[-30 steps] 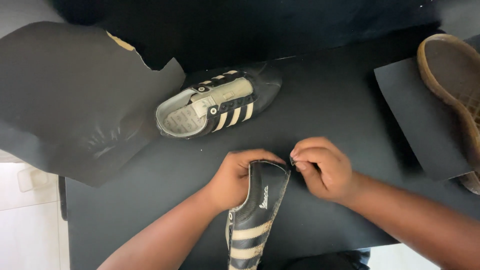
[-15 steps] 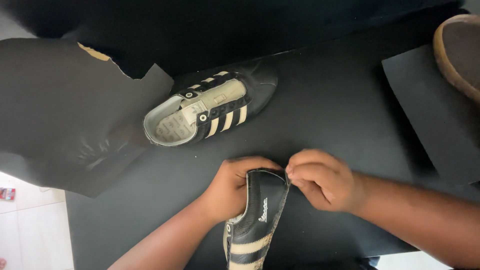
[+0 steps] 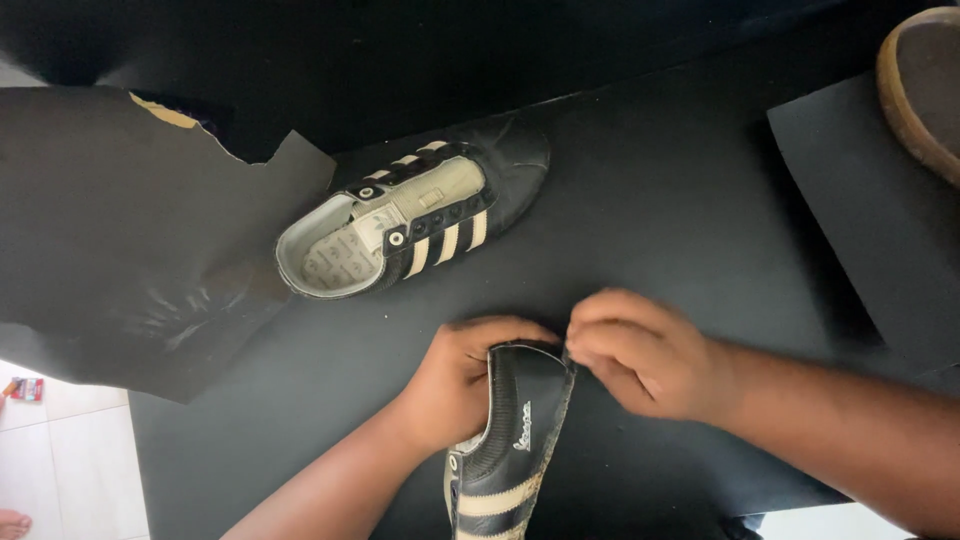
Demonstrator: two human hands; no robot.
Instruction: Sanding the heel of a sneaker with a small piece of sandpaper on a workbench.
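As the head view was read from its left edge, a patch of pale tiled floor (image 3: 60,450) showed at the bottom corner, beyond the table edge. Over it lay a large dark sheet (image 3: 110,250) with a torn upper edge, spread across the left part of the black table (image 3: 680,210). Just to the right of that sheet, a black shoe with pale stripes (image 3: 420,215) lay on the table, its opening turned up, its heel touching the sheet and its toe pointing up and to the right. No laces were visible in its eyelets.

Nearer to you, at centre bottom, your left hand (image 3: 455,385) was wrapped around the heel end of a second black striped shoe (image 3: 510,440). You held that shoe with its heel away from you and its lower part running out of the bottom of the frame. Your right hand (image 3: 640,350) was closed with the fingers (image 3: 590,345) pinched at the shoe's right heel rim; what they pinched could not be made out. The two shoes lay well apart.

Further right, a second dark sheet (image 3: 870,220) rested on the table. At the top right corner, part of a brown shoe sole (image 3: 925,85) lay over that sheet.
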